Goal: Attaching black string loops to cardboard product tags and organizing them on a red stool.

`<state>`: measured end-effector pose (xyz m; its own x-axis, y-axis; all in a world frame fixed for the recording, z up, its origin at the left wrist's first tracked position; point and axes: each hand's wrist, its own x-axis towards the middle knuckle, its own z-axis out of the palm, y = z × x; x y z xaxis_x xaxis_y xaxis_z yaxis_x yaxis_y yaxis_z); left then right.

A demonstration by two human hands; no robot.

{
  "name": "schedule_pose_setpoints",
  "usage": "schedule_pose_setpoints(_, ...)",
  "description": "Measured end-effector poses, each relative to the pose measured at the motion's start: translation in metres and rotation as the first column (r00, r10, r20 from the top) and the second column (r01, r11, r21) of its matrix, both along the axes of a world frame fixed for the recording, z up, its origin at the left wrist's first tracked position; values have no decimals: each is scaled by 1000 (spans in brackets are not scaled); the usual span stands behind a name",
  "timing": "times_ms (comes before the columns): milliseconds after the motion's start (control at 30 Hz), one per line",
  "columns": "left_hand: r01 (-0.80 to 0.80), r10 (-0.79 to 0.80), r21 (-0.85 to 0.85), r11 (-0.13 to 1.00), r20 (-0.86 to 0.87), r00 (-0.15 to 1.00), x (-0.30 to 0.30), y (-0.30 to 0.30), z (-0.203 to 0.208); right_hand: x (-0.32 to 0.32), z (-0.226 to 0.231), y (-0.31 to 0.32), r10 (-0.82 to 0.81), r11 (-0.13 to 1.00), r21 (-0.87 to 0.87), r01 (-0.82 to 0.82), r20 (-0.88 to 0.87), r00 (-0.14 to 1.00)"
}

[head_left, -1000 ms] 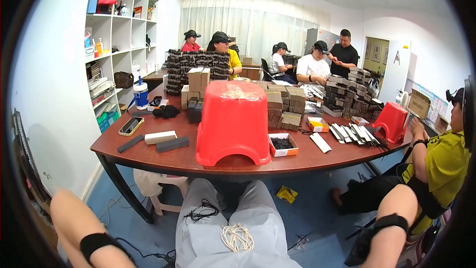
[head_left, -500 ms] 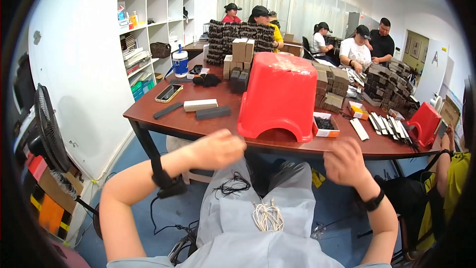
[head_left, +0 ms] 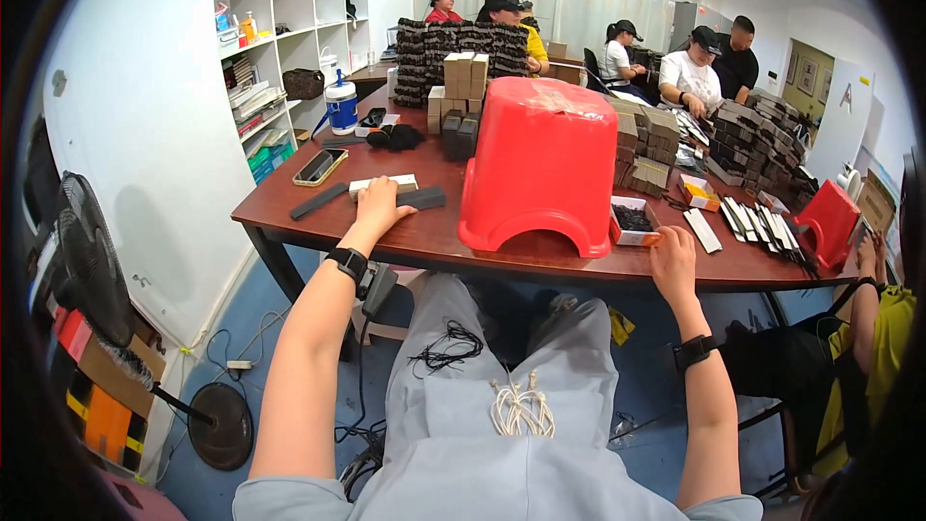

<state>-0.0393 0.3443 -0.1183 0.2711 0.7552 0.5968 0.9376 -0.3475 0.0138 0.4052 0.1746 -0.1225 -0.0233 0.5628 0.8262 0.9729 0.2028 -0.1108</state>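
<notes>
My left hand [head_left: 379, 205] lies over a white bar-shaped block [head_left: 405, 181] and the near end of a dark grey bar [head_left: 424, 198] on the table. Its fingers reach across the white block, the thumb spread along the dark bar. My right hand [head_left: 673, 256] is at the table's front edge. Its bent fingers close on the right corner of a small open box [head_left: 637, 239] filled with black pieces. Between my hands stands an upturned red plastic stool [head_left: 540, 169]. A bundle of black cords [head_left: 451, 347] rests on my lap.
A thin dark bar [head_left: 318, 202], a phone [head_left: 320, 167] and a blue-white jug [head_left: 341, 106] stand at the left. Stacked brown blocks [head_left: 646, 145] rise behind the stool. White strips [head_left: 757, 227] lie at the right. Several people work around the table; a fan [head_left: 87, 251] stands left.
My left hand has moved forward and left from the air onto the bars. My right hand has moved forward to the small box. The view has shifted slightly.
</notes>
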Motion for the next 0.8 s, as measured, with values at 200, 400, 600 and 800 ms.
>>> schedule_pose_setpoints(200, 120, -112, -336, 934, 41, 993, -16, 21, 12, -7, 8, -11, 66, 998, 10, -66, 24, 998)
schedule_pose_setpoints(400, 95, -134, -420, 902, -64, 989, -26, 23, 22, -10, 16, -18, 85, 996, 23, -85, -15, 996)
schedule_pose_setpoints(600, 108, -128, -263, 959, -60, 990, -47, 11, 11, 1, 11, -20, 96, 995, 5, -96, -11, 995)
schedule_pose_setpoints(800, 191, -184, 68, 979, -97, 978, -39, -5, 14, 0, 15, -23, 69, 997, 42, -68, -29, 997)
